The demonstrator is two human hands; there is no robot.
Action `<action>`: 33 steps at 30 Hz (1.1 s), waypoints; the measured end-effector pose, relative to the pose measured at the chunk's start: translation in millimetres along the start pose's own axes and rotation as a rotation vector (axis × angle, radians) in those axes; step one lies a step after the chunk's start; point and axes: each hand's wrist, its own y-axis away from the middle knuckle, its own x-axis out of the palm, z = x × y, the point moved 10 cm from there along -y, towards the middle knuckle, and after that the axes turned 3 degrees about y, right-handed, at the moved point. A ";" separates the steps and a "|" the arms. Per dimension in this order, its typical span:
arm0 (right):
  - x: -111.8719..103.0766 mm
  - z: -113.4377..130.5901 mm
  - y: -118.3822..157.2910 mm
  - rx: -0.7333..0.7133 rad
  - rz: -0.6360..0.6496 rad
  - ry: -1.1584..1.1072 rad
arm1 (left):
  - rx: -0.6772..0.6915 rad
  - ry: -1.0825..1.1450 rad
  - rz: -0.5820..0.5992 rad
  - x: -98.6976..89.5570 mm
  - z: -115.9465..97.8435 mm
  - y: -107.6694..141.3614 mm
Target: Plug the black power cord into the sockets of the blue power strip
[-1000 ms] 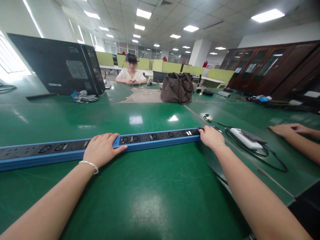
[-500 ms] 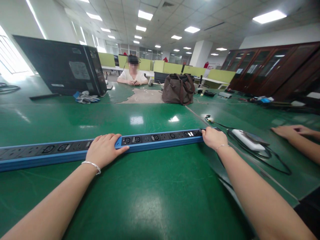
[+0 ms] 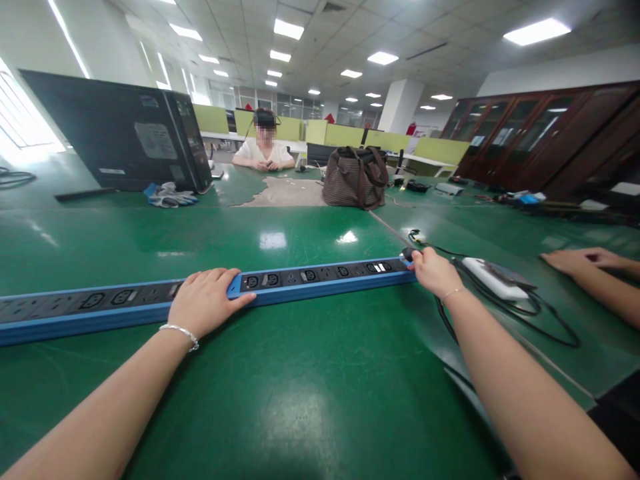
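Observation:
A long blue power strip (image 3: 325, 277) with black sockets lies across the green table. My left hand (image 3: 206, 297) is wrapped over its middle, fingers on the far side and thumb along the near edge. At the strip's right end my right hand (image 3: 434, 270) pinches a black plug (image 3: 408, 254). The plug sits just above the last socket, tilted; whether its pins still touch the strip cannot be seen. A black cable (image 3: 445, 320) hangs below my right wrist.
To the right lie a white adapter (image 3: 493, 280) with coiled black cord and another person's hands (image 3: 575, 260). Farther back stand a black computer case (image 3: 115, 133), work gloves (image 3: 170, 195) and a brown bag (image 3: 355, 177). A person (image 3: 264, 147) sits across the table.
My right hand has risen slightly and shifted right with the black plug, away from the strip's end socket. My left hand keeps its hold on the strip.

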 end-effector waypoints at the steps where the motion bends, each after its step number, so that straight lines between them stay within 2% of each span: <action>1: -0.4 1.6 1.6 0.001 -0.007 0.012 | 0.001 -0.004 0.002 -0.2 -0.3 0.0; 8: -1.7 15.3 9.2 -0.022 0.077 0.061 | 0.005 -0.015 0.008 0.6 -0.4 -0.5; 10: -1.1 32.6 16.5 -0.095 0.115 0.104 | 0.006 -0.016 0.008 0.6 -0.3 -0.4; 13: 3.7 71.0 33.2 -0.277 0.147 0.085 | 0.009 -0.018 0.011 0.2 -0.8 0.0; 16: 5.6 92.6 42.9 -0.312 0.101 0.032 | 0.008 -0.015 0.013 -0.1 -1.2 0.3; 20: 3.8 97.5 42.9 -0.248 0.007 0.043 | 0.006 -0.007 0.008 -0.2 -1.1 -0.1; 33: 12.0 113.7 43.3 -0.242 0.072 0.116 | -0.005 -0.012 0.018 -1.3 -1.4 0.4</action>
